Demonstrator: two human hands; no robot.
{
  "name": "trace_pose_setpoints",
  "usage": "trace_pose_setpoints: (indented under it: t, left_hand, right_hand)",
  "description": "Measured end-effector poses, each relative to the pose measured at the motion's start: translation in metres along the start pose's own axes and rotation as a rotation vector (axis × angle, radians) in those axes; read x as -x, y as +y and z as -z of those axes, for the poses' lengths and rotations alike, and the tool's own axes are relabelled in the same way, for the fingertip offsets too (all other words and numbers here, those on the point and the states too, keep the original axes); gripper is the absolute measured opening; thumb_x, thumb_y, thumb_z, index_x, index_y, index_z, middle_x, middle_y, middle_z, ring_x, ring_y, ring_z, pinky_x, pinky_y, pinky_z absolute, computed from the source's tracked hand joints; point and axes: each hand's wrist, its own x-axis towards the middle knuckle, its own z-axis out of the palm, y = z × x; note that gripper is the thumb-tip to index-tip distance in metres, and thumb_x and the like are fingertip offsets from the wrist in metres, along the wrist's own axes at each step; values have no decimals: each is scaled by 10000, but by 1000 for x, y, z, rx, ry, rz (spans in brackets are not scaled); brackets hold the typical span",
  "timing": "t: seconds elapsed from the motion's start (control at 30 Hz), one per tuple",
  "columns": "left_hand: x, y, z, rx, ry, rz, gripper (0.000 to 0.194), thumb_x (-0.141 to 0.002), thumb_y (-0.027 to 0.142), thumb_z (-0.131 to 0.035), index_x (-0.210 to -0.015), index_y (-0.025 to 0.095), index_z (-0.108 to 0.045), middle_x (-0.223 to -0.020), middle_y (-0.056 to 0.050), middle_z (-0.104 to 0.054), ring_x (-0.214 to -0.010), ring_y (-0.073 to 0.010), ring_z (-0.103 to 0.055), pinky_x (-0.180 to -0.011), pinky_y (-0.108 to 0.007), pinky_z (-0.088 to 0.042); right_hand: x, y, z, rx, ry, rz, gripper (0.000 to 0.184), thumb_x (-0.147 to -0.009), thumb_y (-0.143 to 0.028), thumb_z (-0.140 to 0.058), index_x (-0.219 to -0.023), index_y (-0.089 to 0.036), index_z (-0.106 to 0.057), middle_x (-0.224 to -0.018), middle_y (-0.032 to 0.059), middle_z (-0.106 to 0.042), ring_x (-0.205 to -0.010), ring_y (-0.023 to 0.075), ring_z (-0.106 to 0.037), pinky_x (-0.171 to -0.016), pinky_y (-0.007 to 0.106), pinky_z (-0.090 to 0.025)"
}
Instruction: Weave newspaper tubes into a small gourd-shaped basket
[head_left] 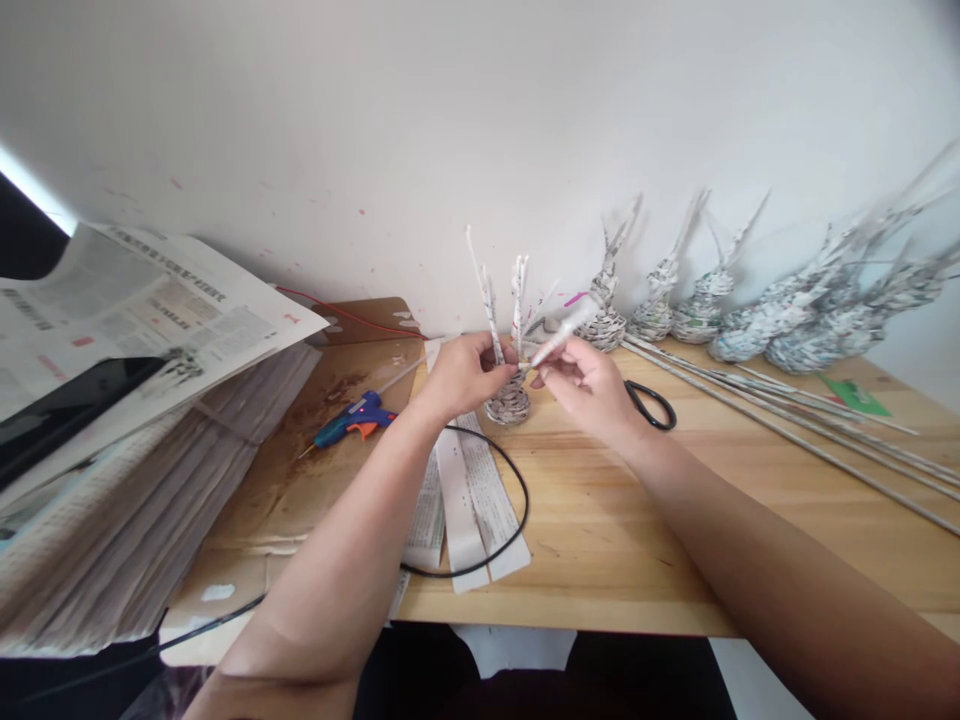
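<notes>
A small woven newspaper vase (508, 405) stands on the wooden table, with several rolled paper tubes (519, 290) sticking up from its top. My left hand (476, 370) is closed around the vase's neck and the base of the upright tubes. On the other side, my right hand (581, 378) pinches a white rolled paper tube (562, 330), which slants up to the right from the vase's rim. The exact spot where that tube meets the weave is partly hidden by my fingers.
Several finished-looking woven vases (600, 325) line the wall at right. Long paper tubes (787, 400) and scissors (651, 405) lie nearby. At left are a blue glue gun (352, 418), its black cable (527, 500), paper strips (457, 500) and a newspaper stack (172, 500) bearing a phone (82, 405).
</notes>
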Motion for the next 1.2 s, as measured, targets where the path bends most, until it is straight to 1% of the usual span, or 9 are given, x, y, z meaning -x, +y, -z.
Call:
trace_pose_setpoints:
  t: [0.1,0.23,0.37,0.47,0.57,0.67,0.77,1.07,1.2]
  left_hand:
    - [0,2,0,-6,-2,-6,150,-743,241,-688,-845,140,-730,-705,-1,-689,-620,-121,-559,-609,-241,-415]
    - [1,5,2,-44,-25,-39,155,-756,243,-678,-853,141,-742,-719,-3,-701,-625,-120,-555,-616,-243,-412]
    - [3,7,2,-44,-40,-64,239,-762,364,-722,-852,143,-726,-682,6,-661,-609,-120,-535,-602,-243,-402]
    - [4,8,-1,-59,0,-64,297,-726,428,-771,-782,149,-685,-643,21,-623,-592,-115,-522,-589,-240,-391]
    - [4,8,-3,-115,55,-59,269,-754,408,-741,-726,153,-659,-615,24,-609,-580,-114,-518,-587,-241,-385]
    - [3,7,-3,-101,70,-47,179,-760,329,-703,-774,151,-687,-636,20,-632,-588,-117,-527,-589,-239,-397]
    - [3,6,-2,-39,81,-40,154,-741,268,-677,-832,146,-700,-691,11,-666,-605,-115,-537,-596,-236,-414]
    - [3,5,2,-73,-28,-65,161,-724,277,-634,-801,147,-689,-661,13,-622,-612,-126,-533,-594,-249,-411]
    - [2,5,6,-93,-76,-84,205,-730,285,-612,-843,137,-699,-718,-9,-660,-646,-140,-557,-620,-262,-429]
  right_hand:
    - [0,5,-4,14,27,-14,107,-869,-283,-663,-948,-219,-631,-894,41,-719,-807,187,-703,-721,321,-566]
    - [-1,8,-8,49,42,-60,79,-843,-271,-667,-893,-215,-642,-836,42,-732,-746,183,-701,-698,317,-568]
    - [-1,6,-9,67,58,-95,95,-833,-294,-692,-848,-223,-632,-807,37,-736,-708,186,-698,-680,321,-569]
    - [1,4,-10,127,45,-90,93,-844,-299,-691,-850,-229,-631,-788,31,-731,-708,191,-700,-662,318,-561]
    - [2,3,-10,159,18,-89,38,-861,-260,-655,-867,-227,-636,-795,27,-729,-719,193,-706,-677,327,-565]
    - [2,6,-9,150,6,-117,23,-865,-236,-643,-858,-221,-626,-797,28,-726,-713,194,-710,-688,338,-571]
    - [1,9,-9,154,-4,-123,34,-874,-225,-636,-847,-221,-616,-793,29,-724,-715,195,-710,-687,339,-569]
    - [2,3,-8,160,32,-74,42,-870,-239,-663,-891,-222,-631,-801,19,-717,-738,179,-694,-680,309,-538]
    - [0,4,-6,113,-29,-59,75,-879,-261,-657,-944,-223,-655,-837,27,-739,-755,188,-710,-705,325,-556]
